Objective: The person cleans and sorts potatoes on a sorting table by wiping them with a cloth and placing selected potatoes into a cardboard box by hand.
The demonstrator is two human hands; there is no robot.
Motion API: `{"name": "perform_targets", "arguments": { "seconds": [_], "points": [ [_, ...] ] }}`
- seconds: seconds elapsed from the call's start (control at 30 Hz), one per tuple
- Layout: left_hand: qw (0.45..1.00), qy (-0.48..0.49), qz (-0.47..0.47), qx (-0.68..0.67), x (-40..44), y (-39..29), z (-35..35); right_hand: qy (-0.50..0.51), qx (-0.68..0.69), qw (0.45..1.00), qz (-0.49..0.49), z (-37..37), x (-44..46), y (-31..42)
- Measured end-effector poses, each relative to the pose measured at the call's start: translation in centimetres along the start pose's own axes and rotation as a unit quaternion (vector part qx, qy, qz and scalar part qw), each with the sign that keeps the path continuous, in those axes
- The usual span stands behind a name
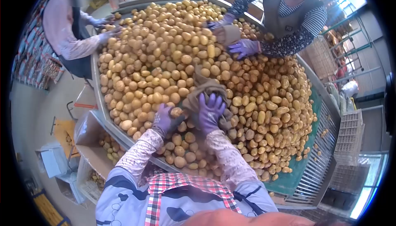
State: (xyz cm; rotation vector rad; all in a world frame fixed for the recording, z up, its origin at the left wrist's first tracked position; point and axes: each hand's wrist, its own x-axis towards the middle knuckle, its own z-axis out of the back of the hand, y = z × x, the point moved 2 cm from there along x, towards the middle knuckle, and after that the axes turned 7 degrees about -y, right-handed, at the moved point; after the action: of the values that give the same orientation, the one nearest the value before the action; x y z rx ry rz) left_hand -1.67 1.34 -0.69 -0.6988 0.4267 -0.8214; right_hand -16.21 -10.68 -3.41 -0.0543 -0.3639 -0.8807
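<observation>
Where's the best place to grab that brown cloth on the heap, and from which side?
Probably by the bunched folds of the brown cloth, from above and the wearer's side: they rise over the potatoes, and the wearer's right hand lies on them.

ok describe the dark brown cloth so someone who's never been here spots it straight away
Find the slatted metal table heaped with potatoes. On its near half, the wearer's purple-gloved right hand rests on the cloth. It is dark and crumpled, unlike the round potatoes around it and the paler bundle by the opposite co-worker's hands.
</observation>
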Motion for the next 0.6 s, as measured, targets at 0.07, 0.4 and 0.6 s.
{"name": "perform_targets", "arguments": {
  "seconds": [0.07,0.4,0.6],
  "points": [
    [0.998,-0.028,-0.061,-0.017,2.6,-0.1,-0.2,-0.022,0.034,0.999,0.009,-0.9,3.1,0.9],
    [0.978,-0.064,0.052,-0.194,12.1,-0.7,-0.1,-0.059,-0.014,0.998,-0.023,-6.1,19.0,3.3],
    [0.987,-0.026,0.008,-0.158,6.2,1.1,-0.7,-0.03,-0.019,0.998,0.054,-2.9,12.2,2.1]
  ]
}}
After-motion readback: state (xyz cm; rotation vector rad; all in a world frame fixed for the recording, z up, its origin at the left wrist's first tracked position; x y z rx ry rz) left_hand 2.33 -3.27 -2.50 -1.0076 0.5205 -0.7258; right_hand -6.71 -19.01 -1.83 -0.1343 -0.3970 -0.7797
